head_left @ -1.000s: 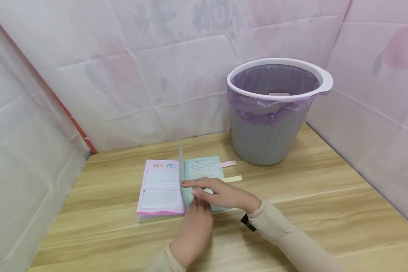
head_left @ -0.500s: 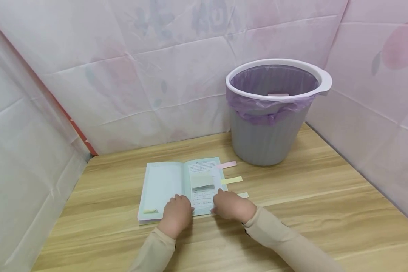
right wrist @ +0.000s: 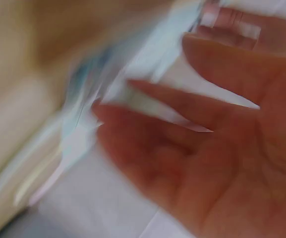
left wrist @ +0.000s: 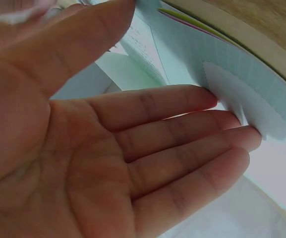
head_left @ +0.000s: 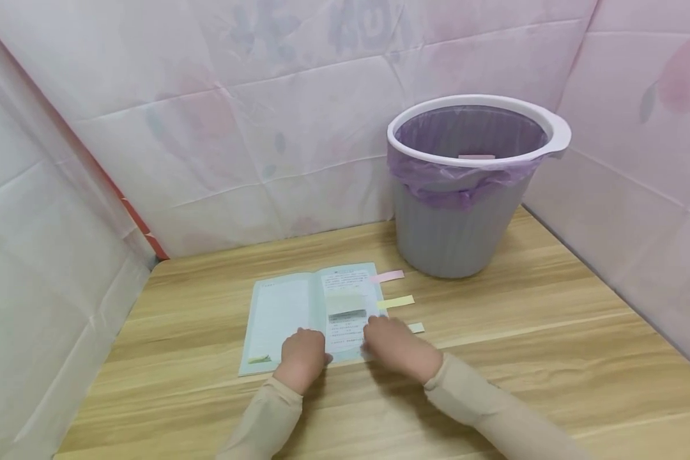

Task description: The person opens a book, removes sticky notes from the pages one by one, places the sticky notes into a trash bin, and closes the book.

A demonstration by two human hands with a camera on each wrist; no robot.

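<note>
An open book (head_left: pixel 280 313) with pale blue-green pages lies on the wooden table in the head view. A pale green sticky note (head_left: pixel 346 302) is on its printed right page, lower edge lifted. Pink (head_left: pixel 388 276), yellow (head_left: pixel 397 302) and pale (head_left: pixel 416 328) tabs jut from the right edge. My left hand (head_left: pixel 303 358) rests on the lower inner part of the left page; in the left wrist view its fingers (left wrist: pixel 182 153) are straight, tips at the page. At the lower right corner is my right hand (head_left: pixel 399 348), fingers extended and blurred in the right wrist view.
Behind the book, to the right, stands a grey bin (head_left: pixel 451 230) with a white rim and purple liner, a pinkish strip (head_left: pixel 476 157) showing inside. Pale printed cloth walls (head_left: pixel 236 128) enclose the table (head_left: pixel 178 396) at the back and both sides.
A raised page has turned over leftward, replacing the pink left page with a pale blue-green one. My left hand has moved left; my right hand has drawn back to the right page's corner, uncovering the sticky note.
</note>
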